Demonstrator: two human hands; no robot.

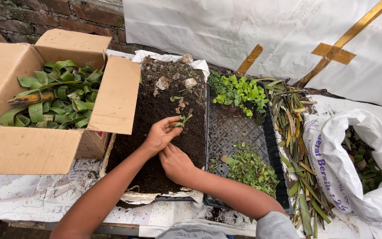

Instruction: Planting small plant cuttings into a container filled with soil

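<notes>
A: What do the person's 2 hands hold?

B: The left hand (159, 133) pinches a small green seedling (182, 120) in its fingers (173, 124), just above the dark soil (164, 124) heaped on white sheeting. The right hand (176, 163) rests on the soil just below, fingers loosely curled and grasping nothing.

A: And around them?

B: A black mesh tray (235, 128) with green seedlings lies just right of the soil. A cardboard box (32, 148) of cut leaves stands to the left, and a white sack (354, 177) sits at far right on the counter.

Both hands (169, 148) low, fingers pinched
</notes>
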